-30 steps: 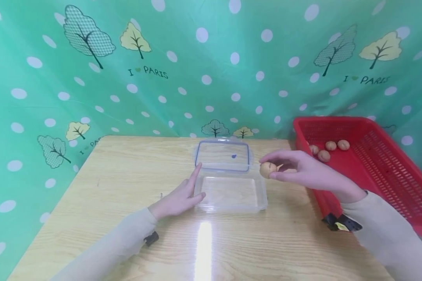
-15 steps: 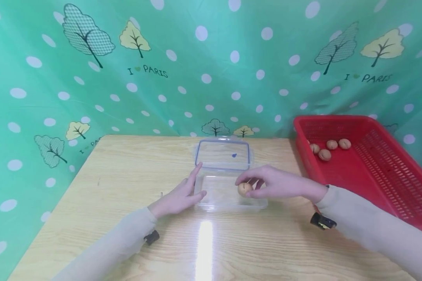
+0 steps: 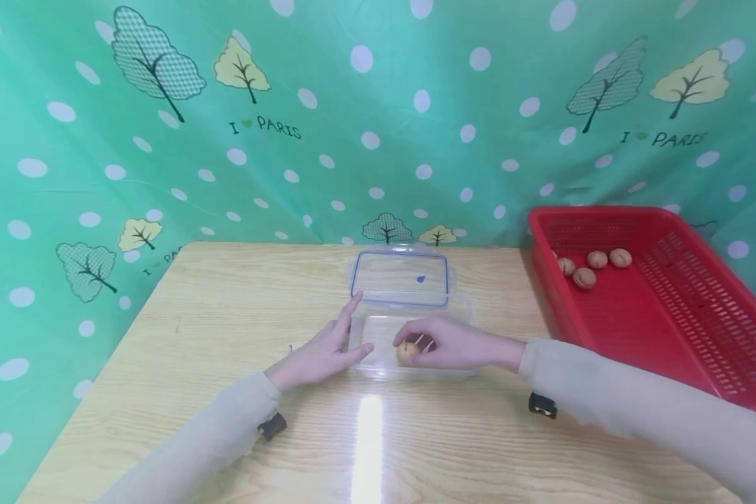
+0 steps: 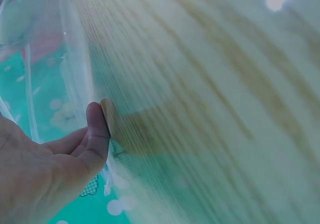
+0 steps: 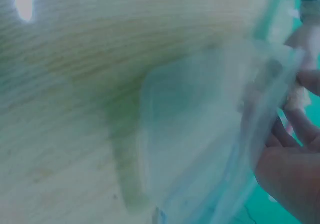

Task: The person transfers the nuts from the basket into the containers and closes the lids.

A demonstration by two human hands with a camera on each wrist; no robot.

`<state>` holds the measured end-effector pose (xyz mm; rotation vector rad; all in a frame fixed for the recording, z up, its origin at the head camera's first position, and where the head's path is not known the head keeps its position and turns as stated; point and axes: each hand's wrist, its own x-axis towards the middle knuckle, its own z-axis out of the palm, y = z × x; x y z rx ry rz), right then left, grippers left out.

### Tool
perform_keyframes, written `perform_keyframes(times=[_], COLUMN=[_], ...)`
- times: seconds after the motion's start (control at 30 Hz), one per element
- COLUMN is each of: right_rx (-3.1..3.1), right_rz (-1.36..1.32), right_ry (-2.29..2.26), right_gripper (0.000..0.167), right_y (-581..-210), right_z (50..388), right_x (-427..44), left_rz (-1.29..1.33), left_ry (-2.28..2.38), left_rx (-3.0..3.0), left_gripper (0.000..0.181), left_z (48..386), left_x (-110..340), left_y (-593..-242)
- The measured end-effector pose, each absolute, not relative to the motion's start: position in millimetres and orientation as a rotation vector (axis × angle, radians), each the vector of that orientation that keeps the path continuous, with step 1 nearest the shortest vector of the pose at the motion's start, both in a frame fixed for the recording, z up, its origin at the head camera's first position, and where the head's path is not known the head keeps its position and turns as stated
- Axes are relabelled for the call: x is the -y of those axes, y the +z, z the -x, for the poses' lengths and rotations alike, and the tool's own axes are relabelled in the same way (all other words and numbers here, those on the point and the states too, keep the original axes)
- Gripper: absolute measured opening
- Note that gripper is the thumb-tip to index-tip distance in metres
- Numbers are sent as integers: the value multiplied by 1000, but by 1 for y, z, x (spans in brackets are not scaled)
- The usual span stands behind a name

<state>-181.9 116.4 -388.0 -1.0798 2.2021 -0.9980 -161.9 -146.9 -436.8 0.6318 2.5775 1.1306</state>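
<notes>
My right hand [image 3: 450, 344] pinches a walnut [image 3: 407, 353] between thumb and fingers, low at the clear plastic box [image 3: 378, 371]. Whether the nut touches the box floor cannot be told. At the box's left side rests my left hand [image 3: 320, 358], its index finger and thumb spread along the wall. In the left wrist view, that hand [image 4: 55, 169] lies with its thumb at the tabletop. Blur and the box wall partly cover the right hand [image 5: 292, 149] in the right wrist view. Behind the box lies its clear lid [image 3: 400, 276] with a blue seal.
A red plastic basket [image 3: 642, 329] with several walnuts [image 3: 584, 278] stands on the right. The wooden table [image 3: 239, 294] ends at a green dotted curtain [image 3: 327, 126] at the back.
My right hand has carried the walnut leftward from beside the basket and down to the box. The left hand has stayed in place at the box's side.
</notes>
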Motion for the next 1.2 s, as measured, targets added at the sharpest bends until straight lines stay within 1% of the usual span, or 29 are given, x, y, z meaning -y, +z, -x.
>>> perform_keyframes(times=[0.23, 0.4, 0.53, 0.63, 0.73, 0.97, 1.2], right_rx=[-2164, -2130, -2106, -2110, -2097, -2039, -2043], right_rz=[916, 875, 886, 896, 863, 791, 761], right_ry=[-997, -1009, -1022, -1040, -1079, -1157, -1164], right_gripper=[30, 29, 28, 30, 31, 31, 32], right_y=[-402, -410, -414, -416, -418, -422, -425], right_z=[187, 189, 190, 190, 190, 189, 189], right_x=[-100, -89, -82, -77, -74, -73, -74], left_rz=[-623, -636, -626, -611, -614, -663, -669], left_ry=[1125, 1112, 1112, 1091, 1075, 1066, 1068], left_rx=[-2575, -2592, -2585, -2592, -2604, -2643, -2643], left_gripper=[94, 97, 108, 118, 124, 122, 125], left_z=[162, 162, 161, 160, 160, 159, 161], left_x=[147, 148, 147, 146, 145, 144, 144], left_y=[-436, -437, -436, -436, -435, -434, -436])
